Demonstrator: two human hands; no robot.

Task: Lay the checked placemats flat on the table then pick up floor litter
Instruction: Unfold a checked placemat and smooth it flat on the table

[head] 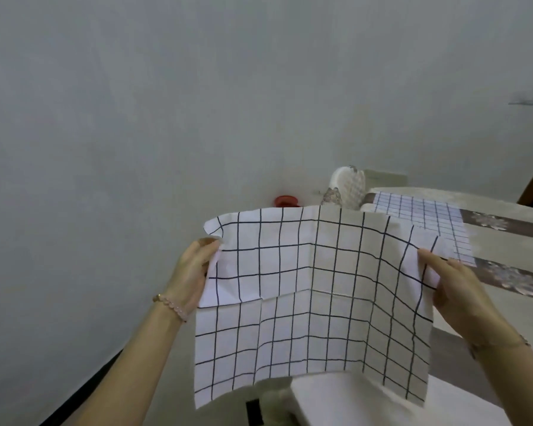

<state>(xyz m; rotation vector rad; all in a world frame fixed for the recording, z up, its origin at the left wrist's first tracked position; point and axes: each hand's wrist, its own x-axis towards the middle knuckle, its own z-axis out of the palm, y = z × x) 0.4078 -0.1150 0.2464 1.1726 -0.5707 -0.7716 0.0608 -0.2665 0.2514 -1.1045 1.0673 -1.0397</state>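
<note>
A white placemat with a black check [314, 302] hangs spread out in the air in front of me, creased across its middle. My left hand [194, 272] pinches its upper left edge. My right hand [456, 287] grips its upper right edge. A second checked placemat [425, 216] lies flat on the table [505, 302] at the right, partly hidden behind the held one. The held mat's lower edge hangs over the table's near left corner.
The table carries a beige cloth with brown floral bands [511, 278]. A white ribbed object [348, 189] and a red round thing [285, 201] stand at the wall behind the mat. A plain grey wall fills the left. A dark strip of floor [83, 392] shows at lower left.
</note>
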